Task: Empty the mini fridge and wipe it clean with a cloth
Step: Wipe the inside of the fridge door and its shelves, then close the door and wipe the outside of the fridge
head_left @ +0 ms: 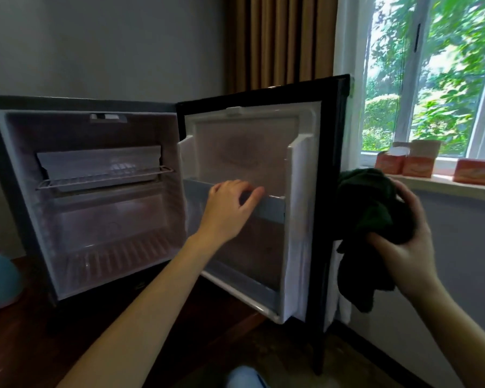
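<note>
left fingers [226,186] curled over door-shelf edge [275,198], right fingers [407,193] tight around dark cloth [371,208]

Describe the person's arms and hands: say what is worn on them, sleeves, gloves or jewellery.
The left forearm and right forearm are bare as far as the frame edge, with no sleeves in view. The left hand and right hand wear no gloves. No ring, watch or bracelet shows on the visible sides.

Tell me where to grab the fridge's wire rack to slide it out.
Grip the wire rack by the middle of its front bar, reaching in through the open front: it lies level, side walls flank both ends, and that bar faces you.
</note>
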The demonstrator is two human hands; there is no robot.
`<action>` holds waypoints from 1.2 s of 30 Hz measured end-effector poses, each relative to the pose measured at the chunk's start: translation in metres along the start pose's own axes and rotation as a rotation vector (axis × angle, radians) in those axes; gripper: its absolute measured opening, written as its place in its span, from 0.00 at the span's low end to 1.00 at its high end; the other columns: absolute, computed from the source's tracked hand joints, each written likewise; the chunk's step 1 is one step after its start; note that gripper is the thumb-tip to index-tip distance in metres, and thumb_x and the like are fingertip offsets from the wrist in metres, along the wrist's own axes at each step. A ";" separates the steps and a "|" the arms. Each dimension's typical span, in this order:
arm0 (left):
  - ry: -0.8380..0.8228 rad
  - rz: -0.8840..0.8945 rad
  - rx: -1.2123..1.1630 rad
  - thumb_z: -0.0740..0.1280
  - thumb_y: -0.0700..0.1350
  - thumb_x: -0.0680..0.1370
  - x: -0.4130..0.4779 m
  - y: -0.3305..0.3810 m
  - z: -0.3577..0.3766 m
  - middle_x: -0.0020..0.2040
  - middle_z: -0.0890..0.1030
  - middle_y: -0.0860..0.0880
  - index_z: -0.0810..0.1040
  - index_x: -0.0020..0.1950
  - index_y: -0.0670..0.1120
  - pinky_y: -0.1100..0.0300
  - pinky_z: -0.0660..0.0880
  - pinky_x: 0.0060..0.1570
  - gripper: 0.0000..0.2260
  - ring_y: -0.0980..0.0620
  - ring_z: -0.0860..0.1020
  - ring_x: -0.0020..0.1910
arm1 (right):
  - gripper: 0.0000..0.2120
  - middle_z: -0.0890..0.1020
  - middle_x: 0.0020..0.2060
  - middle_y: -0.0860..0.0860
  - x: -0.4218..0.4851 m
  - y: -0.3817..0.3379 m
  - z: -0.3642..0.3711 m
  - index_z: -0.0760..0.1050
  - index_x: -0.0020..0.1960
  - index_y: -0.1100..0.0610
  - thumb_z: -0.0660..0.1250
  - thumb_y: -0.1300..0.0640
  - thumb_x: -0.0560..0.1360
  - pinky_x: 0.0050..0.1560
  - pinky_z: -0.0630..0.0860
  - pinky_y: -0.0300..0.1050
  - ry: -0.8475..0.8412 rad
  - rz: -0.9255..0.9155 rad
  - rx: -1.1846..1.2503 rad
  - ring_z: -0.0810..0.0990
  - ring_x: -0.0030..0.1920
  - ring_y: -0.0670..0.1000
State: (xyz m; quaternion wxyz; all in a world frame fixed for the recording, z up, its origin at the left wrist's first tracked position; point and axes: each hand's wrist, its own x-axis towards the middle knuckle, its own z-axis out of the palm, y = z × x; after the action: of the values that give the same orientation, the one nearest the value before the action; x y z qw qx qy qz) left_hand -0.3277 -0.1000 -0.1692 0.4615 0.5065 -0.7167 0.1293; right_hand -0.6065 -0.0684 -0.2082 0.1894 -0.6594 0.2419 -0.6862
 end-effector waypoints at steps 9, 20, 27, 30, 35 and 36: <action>0.175 -0.123 -0.302 0.60 0.53 0.79 -0.029 -0.013 -0.076 0.52 0.79 0.49 0.80 0.53 0.48 0.66 0.71 0.53 0.13 0.58 0.76 0.52 | 0.33 0.75 0.59 0.41 -0.012 0.019 0.040 0.68 0.63 0.35 0.72 0.49 0.59 0.48 0.75 0.28 -0.145 0.149 0.107 0.76 0.57 0.37; 0.328 -0.138 -0.088 0.63 0.53 0.79 -0.062 -0.011 -0.170 0.57 0.76 0.50 0.72 0.60 0.55 0.61 0.75 0.53 0.11 0.56 0.76 0.54 | 0.37 0.74 0.63 0.45 0.016 0.056 0.131 0.65 0.69 0.41 0.76 0.53 0.64 0.61 0.74 0.52 -0.399 0.201 0.136 0.74 0.63 0.46; 0.652 -0.317 -0.330 0.59 0.49 0.81 -0.090 -0.035 -0.195 0.48 0.80 0.56 0.77 0.53 0.53 0.63 0.74 0.49 0.07 0.59 0.78 0.48 | 0.37 0.72 0.63 0.56 0.019 0.122 0.187 0.64 0.71 0.45 0.76 0.61 0.67 0.63 0.68 0.48 -0.563 0.211 -0.201 0.71 0.64 0.56; 0.654 -0.434 -0.321 0.60 0.62 0.74 -0.097 -0.049 -0.192 0.59 0.79 0.49 0.76 0.58 0.53 0.50 0.71 0.65 0.19 0.52 0.76 0.60 | 0.37 0.70 0.64 0.56 0.017 0.146 0.217 0.63 0.71 0.44 0.75 0.61 0.67 0.64 0.68 0.53 -0.694 0.236 -0.312 0.68 0.65 0.60; 0.736 -0.548 -0.317 0.57 0.60 0.79 -0.095 -0.067 -0.200 0.58 0.79 0.47 0.76 0.59 0.47 0.49 0.69 0.67 0.20 0.51 0.76 0.61 | 0.36 0.67 0.68 0.57 0.029 0.187 0.251 0.61 0.71 0.42 0.70 0.60 0.69 0.61 0.71 0.62 -0.855 0.267 -0.560 0.66 0.65 0.66; 0.755 -0.557 -0.318 0.55 0.55 0.82 -0.093 -0.071 -0.201 0.53 0.80 0.50 0.77 0.53 0.49 0.53 0.72 0.63 0.15 0.54 0.78 0.56 | 0.35 0.66 0.68 0.57 0.032 0.192 0.256 0.60 0.72 0.43 0.69 0.60 0.70 0.60 0.71 0.61 -0.868 0.301 -0.611 0.65 0.65 0.67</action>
State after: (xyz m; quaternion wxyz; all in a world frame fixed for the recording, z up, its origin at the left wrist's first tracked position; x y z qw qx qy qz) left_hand -0.1556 0.0553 -0.1543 0.7776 0.5200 -0.3475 0.0646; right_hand -0.3648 -0.2636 -0.2906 0.1678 -0.8649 0.4212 -0.2154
